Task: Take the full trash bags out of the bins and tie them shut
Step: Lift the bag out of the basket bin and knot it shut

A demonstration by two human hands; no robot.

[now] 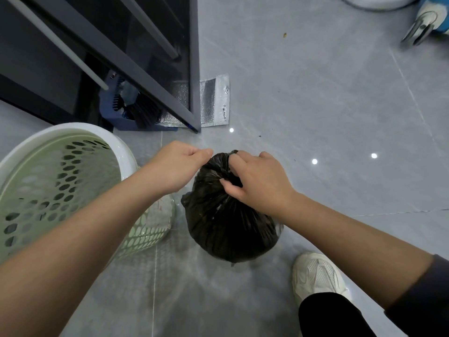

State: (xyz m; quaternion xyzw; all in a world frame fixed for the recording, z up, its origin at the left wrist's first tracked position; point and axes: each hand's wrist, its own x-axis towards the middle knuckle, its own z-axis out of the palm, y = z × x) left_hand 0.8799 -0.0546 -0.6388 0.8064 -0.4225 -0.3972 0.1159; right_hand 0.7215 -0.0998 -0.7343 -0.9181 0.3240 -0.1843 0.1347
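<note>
Grey floor (315,93) lies under the black trash bag (226,227), just right of the bin (60,132). Its neck points up between the hands: left hand (177,166) and right hand (255,181) both pinch it.

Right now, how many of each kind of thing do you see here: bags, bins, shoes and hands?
black trash bag: 1
perforated bin: 1
white shoe: 1
hands: 2, the left hand and the right hand, both at the bag's neck
Total: 5
</note>
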